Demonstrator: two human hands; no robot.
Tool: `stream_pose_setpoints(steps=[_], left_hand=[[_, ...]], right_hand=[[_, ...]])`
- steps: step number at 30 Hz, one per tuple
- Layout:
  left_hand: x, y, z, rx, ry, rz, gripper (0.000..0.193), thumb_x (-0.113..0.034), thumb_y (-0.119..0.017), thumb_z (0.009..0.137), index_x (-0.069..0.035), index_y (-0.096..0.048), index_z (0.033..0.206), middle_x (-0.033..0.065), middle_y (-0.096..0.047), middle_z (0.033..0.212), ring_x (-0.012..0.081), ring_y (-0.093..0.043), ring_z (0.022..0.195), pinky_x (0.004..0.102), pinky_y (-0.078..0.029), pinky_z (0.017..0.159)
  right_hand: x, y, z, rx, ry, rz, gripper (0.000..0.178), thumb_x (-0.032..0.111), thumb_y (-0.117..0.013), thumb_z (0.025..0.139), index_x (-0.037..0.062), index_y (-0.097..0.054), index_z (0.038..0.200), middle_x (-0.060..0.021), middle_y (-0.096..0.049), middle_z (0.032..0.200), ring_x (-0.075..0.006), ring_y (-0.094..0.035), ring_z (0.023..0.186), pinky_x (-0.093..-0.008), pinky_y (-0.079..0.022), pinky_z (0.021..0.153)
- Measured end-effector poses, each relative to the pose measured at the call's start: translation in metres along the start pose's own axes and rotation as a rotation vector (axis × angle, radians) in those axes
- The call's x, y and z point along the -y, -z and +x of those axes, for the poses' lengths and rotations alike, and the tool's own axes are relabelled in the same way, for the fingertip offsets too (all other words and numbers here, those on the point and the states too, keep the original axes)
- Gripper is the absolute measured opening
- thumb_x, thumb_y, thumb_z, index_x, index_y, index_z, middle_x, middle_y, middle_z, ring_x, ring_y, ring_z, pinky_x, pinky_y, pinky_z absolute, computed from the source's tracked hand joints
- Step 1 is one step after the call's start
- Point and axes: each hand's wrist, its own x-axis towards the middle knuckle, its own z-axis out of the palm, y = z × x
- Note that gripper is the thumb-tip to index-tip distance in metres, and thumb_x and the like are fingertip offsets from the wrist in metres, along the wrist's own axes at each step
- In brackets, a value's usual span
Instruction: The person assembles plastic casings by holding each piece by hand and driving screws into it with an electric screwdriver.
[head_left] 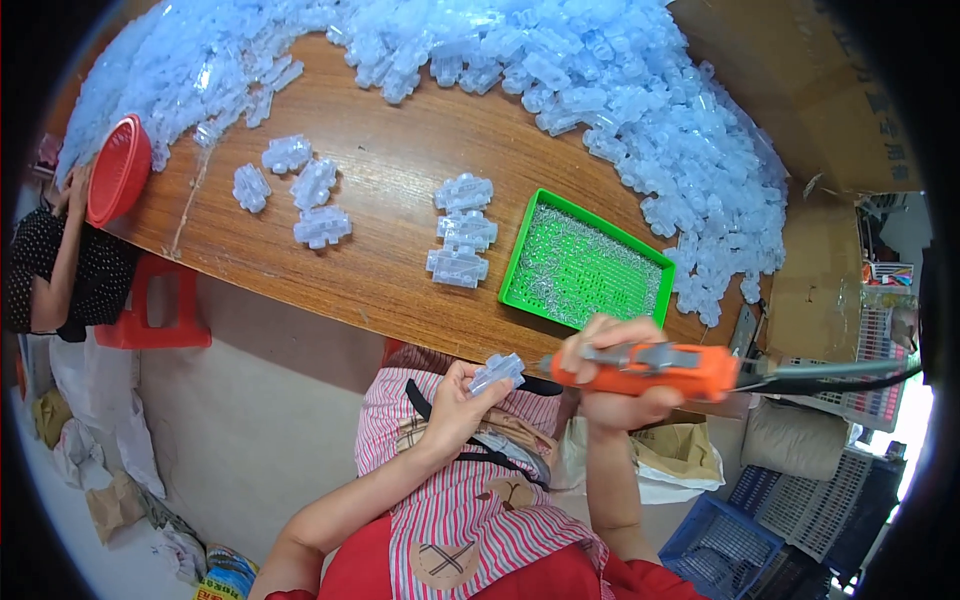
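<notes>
My left hand (458, 400) holds a small translucent plastic part (497, 372) in front of my striped apron. My right hand (615, 375) grips an orange electric screwdriver (650, 368), held level with its tip pointing left at that part. On the wooden table (380, 150) above, a green tray (586, 266) is filled with small silvery screws. Left of the tray stand three stacked translucent parts (461, 230). Further left lie several more such parts (300, 190).
A big heap of the same translucent parts (600, 70) curves across the far side of the table. At the left a person (50, 260) holds a red basket (118, 168) beside a red stool (150, 300). Blue crates (720, 545) and cardboard boxes (820, 90) stand right.
</notes>
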Motion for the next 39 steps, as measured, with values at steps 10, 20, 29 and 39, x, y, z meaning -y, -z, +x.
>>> stream_pose_setpoints(steps=[10, 20, 29, 39], left_hand=[[-0.102, 0.044, 0.018, -0.026, -0.413, 0.776, 0.054, -0.015, -0.077, 0.072, 0.005, -0.047, 0.112, 0.0141, -0.063, 0.086, 0.0153, -0.063, 0.076, 0.0289, -0.053, 0.068], [-0.137, 0.023, 0.063, -0.225, -0.587, 1.151, 0.066, -0.024, -0.079, 0.07, 0.007, -0.041, 0.115, 0.0162, -0.053, 0.09, 0.0219, -0.057, 0.074, 0.033, -0.049, 0.068], [-0.092, -0.073, 0.032, 0.134, -1.258, 1.377, 0.012, -0.011, -0.07, 0.072, -0.008, -0.061, 0.079, 0.0116, -0.052, 0.089, 0.0294, -0.05, 0.085, 0.0407, -0.043, 0.072], [0.024, -0.19, 0.049, 0.498, -1.337, 1.718, 0.057, -0.035, -0.074, 0.064, -0.004, -0.056, 0.109, 0.0073, -0.042, 0.126, 0.0272, -0.032, 0.121, 0.0442, -0.022, 0.099]], right_hand=[[0.03, 0.046, 0.006, -0.396, 0.174, -0.349, 0.065, 0.066, -0.048, 0.081, 0.002, -0.047, 0.088, -0.0037, -0.046, 0.058, -0.013, -0.048, 0.051, -0.0286, -0.043, 0.055], [0.053, 0.076, -0.007, -0.534, 0.219, -0.294, 0.057, 0.058, -0.055, 0.082, 0.0022, -0.048, 0.092, -0.0074, -0.052, 0.076, -0.0141, -0.048, 0.057, -0.0305, -0.043, 0.056], [0.074, 0.12, -0.008, -0.586, 0.345, -0.303, 0.029, 0.027, -0.063, 0.086, 0.0032, -0.051, 0.098, -0.0075, -0.06, 0.08, -0.0095, -0.053, 0.052, -0.0226, -0.044, 0.046], [0.097, 0.123, -0.025, -0.656, 0.423, -0.363, 0.026, 0.024, -0.068, 0.082, 0.0007, -0.057, 0.088, -0.0044, -0.06, 0.069, -0.008, -0.052, 0.052, -0.0225, -0.042, 0.048]])
